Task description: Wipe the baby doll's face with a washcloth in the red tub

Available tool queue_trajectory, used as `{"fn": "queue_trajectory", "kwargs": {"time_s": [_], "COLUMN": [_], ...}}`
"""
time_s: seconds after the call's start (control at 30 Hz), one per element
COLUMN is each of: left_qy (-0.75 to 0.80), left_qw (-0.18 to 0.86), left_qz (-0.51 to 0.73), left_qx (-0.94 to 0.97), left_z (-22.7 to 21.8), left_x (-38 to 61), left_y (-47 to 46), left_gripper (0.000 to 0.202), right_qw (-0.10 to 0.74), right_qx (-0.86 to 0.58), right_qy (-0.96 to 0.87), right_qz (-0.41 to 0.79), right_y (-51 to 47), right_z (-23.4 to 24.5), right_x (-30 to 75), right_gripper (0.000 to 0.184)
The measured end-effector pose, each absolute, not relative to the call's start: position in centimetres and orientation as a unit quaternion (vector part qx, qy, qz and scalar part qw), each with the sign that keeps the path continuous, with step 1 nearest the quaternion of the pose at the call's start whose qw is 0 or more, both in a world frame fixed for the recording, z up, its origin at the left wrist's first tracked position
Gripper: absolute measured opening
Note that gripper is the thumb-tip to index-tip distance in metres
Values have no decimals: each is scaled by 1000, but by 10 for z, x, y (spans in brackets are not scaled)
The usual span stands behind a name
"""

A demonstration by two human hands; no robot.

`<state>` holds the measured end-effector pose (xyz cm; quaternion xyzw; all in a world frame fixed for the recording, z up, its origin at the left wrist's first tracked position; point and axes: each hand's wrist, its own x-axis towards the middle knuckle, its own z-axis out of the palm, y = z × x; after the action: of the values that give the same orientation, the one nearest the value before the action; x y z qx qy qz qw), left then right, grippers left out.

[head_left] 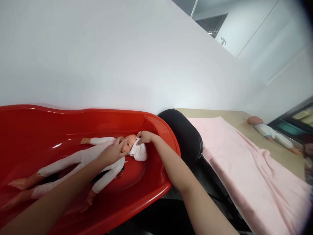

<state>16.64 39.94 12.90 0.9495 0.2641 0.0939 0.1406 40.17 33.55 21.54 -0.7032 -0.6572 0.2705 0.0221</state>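
Note:
A baby doll [91, 155] in a white bodysuit lies on its back inside a red baby bathtub [80, 120], its feet towards the left and its head towards the right. On the crown of its head is a white knitted cap [140, 150]. My left hand [114, 150] lies over the doll's chin and cheek, the fingers curved against the face and hiding part of it. At the upper edge of the cap, my right hand [146, 137] has its fingers closed on the fabric. Something dark lies beneath the doll's body and is mostly covered.
A black chair [182, 133] stands against the tub's right end. Beyond it, a pink blanket [242, 163] covers much of a beige table [232, 114]. A second doll [267, 129] lies at that table's far side. A white wall [97, 58] rises behind the tub.

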Motion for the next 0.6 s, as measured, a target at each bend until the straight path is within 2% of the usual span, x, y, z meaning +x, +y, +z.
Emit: {"fn": "queue_trajectory", "kwargs": {"time_s": [0.07, 0.13, 0.27, 0.37, 0.53, 0.6], "left_qy": [271, 264, 261, 266, 261, 272], "left_qw": [156, 174, 187, 178, 189, 195], "left_qz": [105, 120, 134, 125, 113, 101], "left_qx": [944, 941, 938, 939, 940, 937], "left_z": [133, 136, 140, 145, 143, 137], "left_x": [164, 161, 156, 155, 155, 157], "left_y": [397, 396, 396, 393, 392, 393], "left_gripper": [69, 69, 69, 75, 81, 82], "right_qw": [104, 137, 110, 108, 57, 67], "right_qx": [-659, -626, -660, -686, -730, -754], "right_qy": [-697, -721, -682, -641, -570, -539], "right_qz": [262, 265, 296, 328, 374, 369], "right_y": [336, 337, 338, 338, 336, 336], "right_z": [213, 207, 194, 190, 192, 191], "right_x": [396, 389, 380, 380, 380, 378], "right_gripper": [23, 39, 82, 93, 108, 115]}}
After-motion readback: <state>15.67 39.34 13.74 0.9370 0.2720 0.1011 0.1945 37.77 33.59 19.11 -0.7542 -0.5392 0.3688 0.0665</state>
